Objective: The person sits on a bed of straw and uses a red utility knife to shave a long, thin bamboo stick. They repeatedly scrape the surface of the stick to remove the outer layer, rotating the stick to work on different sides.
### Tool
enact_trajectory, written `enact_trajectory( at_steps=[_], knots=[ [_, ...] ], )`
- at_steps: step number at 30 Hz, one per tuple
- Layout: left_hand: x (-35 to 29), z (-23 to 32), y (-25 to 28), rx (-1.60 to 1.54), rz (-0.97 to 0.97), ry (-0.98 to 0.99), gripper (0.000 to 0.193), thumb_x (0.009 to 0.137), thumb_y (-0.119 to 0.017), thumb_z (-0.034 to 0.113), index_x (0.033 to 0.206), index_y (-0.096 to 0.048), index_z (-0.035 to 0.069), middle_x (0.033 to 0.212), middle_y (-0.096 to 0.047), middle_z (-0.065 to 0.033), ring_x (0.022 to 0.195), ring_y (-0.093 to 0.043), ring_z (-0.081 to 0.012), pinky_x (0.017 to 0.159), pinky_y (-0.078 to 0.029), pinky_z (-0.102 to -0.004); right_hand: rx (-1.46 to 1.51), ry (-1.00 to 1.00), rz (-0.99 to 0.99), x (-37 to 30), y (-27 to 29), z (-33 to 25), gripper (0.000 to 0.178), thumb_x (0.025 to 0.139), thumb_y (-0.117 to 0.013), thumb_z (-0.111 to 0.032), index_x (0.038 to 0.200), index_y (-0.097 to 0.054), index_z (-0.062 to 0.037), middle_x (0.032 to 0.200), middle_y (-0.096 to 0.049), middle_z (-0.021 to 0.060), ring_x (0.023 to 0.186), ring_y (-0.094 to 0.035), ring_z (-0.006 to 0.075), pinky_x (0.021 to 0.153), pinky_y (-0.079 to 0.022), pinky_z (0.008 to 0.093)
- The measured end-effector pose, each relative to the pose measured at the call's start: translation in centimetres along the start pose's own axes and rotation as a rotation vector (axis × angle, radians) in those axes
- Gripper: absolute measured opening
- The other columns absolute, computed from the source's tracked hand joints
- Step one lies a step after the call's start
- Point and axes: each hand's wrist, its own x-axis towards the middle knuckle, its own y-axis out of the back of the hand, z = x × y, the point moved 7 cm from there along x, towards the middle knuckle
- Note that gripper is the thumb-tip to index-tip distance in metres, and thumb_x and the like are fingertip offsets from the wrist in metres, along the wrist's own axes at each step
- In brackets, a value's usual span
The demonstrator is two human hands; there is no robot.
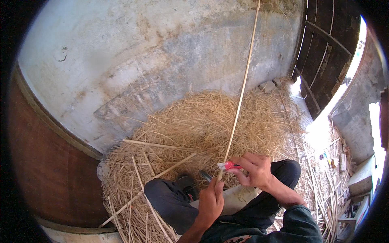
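Note:
A long, thin pale strip (242,97), which looks like split bamboo, slants from between my knees up past the top of the view. My left hand (210,202) is closed around its lower end, thumb along the strip. Just above, my right hand (255,169) grips a small red-handled tool (233,165). The tool's whitish head touches or lies right against the strip; its exact kind I cannot make out. Under my hands, between my bent legs, is a pale, smooth object (239,198), partly hidden. A dark blade-like piece (205,175) shows just left of the strip.
A heap of fine shavings (194,117) spreads in front of me against a stained wall (133,69). Loose strips (170,165) lie at my left, and more strips (320,194) on the right. A dark wooden door (328,52) stands at the right. A brown panel (52,162) is at the left.

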Motion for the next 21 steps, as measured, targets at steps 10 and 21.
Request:
enact_trajectory(
  at_steps=[10, 21],
  knots=[
    [-4.2, -3.4, -1.5, 0.083, -0.111, 0.125, 0.042, 0.111, -0.046, 0.034, 0.104, -0.062, -0.004, 0.062, -0.055, -0.0239, 0.059, -0.058, -0.0493, 0.056, -0.043, -0.0549, 0.013, -0.268, 0.216, 5.1, 3.3, 11.5, 0.021, 0.093, -0.075, -0.025, 0.105, -0.08, -0.008, 0.084, -0.075, 0.0138, 0.065, -0.071, 0.0267, 0.06, -0.055, 0.0344],
    [-9.0, -3.9, 0.6, 0.066, 0.186, -0.09, 0.05, 0.111, -0.047, 0.038, 0.095, -0.067, -0.005, 0.069, -0.058, -0.0274, 0.063, -0.059, -0.0437, 0.059, -0.044, -0.0503, -0.281, -0.485, 0.296, 10.9, 6.1, 29.1, 0.035, 0.097, -0.068, -0.045, 0.111, -0.079, -0.0146, 0.083, -0.076, 0.0123, 0.076, -0.074, 0.0306, 0.069, -0.057, 0.0405]
  ],
)
